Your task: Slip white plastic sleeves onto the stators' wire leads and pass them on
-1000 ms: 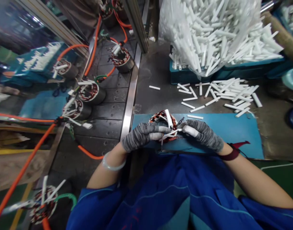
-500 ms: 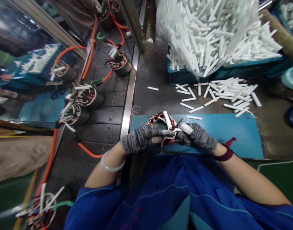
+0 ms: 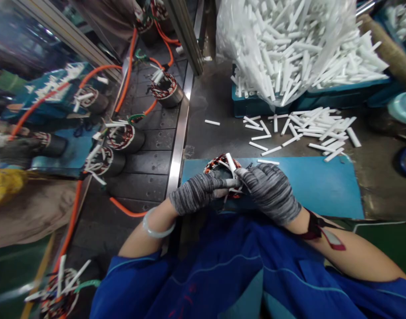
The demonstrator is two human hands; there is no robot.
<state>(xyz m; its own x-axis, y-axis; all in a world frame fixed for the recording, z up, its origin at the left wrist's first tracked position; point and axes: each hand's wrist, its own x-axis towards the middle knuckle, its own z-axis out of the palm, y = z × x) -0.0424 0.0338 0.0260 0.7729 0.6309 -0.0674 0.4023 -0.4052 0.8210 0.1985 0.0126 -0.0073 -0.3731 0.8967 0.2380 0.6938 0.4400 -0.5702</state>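
A motor stator (image 3: 212,165) with red-brown copper windings lies at the near edge of the blue mat, partly hidden by my hands. A thick white insulating sleeve (image 3: 230,162) sticks up from it, and thinner white sleeves and dark wire ends show beside it. My left hand (image 3: 198,191), in a grey striped glove, lies over the stator's left side. Its fingers are closed near the sleeve's lower end, and what is between them is hidden. My gloved right hand (image 3: 269,191) reaches in from the right, back upward, its fingertips pinched at the base of the thick sleeve.
Loose white sleeves (image 3: 319,128) lie beyond the mat (image 3: 325,186). Behind them stand teal bins (image 3: 256,106) and a clear bag (image 3: 229,40) full of sleeves. Leftward, a metal rail (image 3: 178,155) borders a conveyor with several stators (image 3: 121,135) and orange cables. A co-worker's gloved hand (image 3: 17,148) is at far left.
My right hand has rolled over, back now upward, and its fingertips have moved left to the thick sleeve. My left hand is nearly still. A co-worker's hand and a stator have appeared at far left.
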